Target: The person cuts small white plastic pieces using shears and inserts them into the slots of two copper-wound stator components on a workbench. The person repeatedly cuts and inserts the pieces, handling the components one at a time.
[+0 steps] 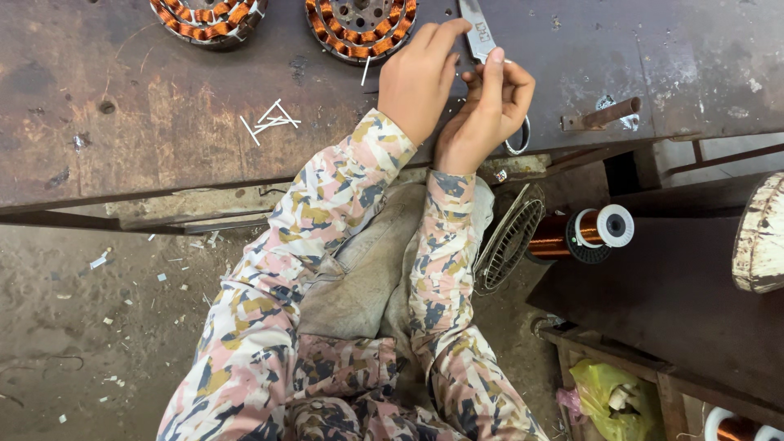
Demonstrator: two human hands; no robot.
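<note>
Head camera, looking down: at a rusty brown steel workbench (163, 122), my two hands meet at the far edge of the frame, both sleeves in a pink, tan and grey camouflage print. My right hand (488, 110) holds a pair of steel scissors with a flat grey blade (475, 28); a finger passes through the metal ring handle (519, 139), which peeks out at about five o'clock from the palm, while the blade runs away from me toward twelve o'clock, tilted slightly to eleven. That long axis is what counts here: the tool points straight off from my grip, up the bench. My left hand (418, 77) lies just beside it at nine o'clock, fingertips curled and pressed together against the base of the blade, seemingly pinching a thin white sliver there, though it is too small to be sure. The left hand is the nearer to the round copper-wound motor stator (359, 24) at its eleven o'clock; a second copper-wound stator (208, 18) sits well apart, further toward nine. Loose white insulation strips (271, 121) lie on the bench at eight o'clock from my left hand. Below the bench, at four o'clock, rests a spool of copper wire with white plastic ends (584, 233).
</note>
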